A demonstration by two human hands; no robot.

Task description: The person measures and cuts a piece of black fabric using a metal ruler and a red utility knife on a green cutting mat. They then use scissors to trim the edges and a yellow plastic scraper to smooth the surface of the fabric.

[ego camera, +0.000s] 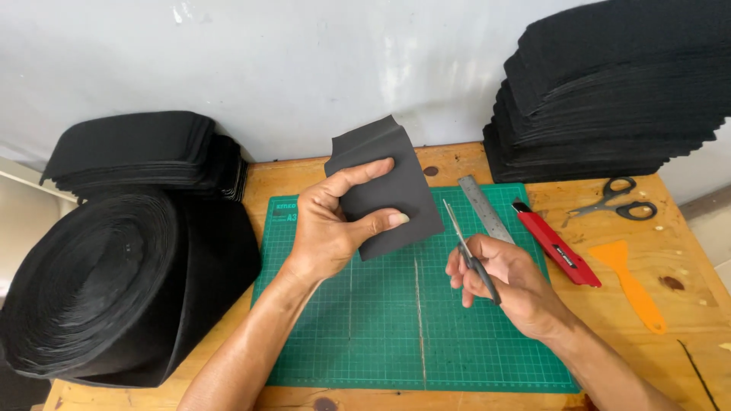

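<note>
My left hand [329, 222] holds a dark grey rectangular piece of fabric [390, 176] up above a green cutting mat [396, 335], thumb and fingers pinching its lower left part. My right hand [499, 278] grips a small pair of snips [466, 247] with black handles, the thin blades pointing up toward the fabric's right edge without touching it. Both hands hover over the mat on a wooden table [685, 304].
A steel ruler [484, 208], a red utility knife [557, 245], black-handled scissors [615, 199] and an orange scraper [630, 283] lie to the right. A big black fabric roll [114, 281] sits left, with stacks of black pieces behind it [145, 152] and at the back right [609, 91].
</note>
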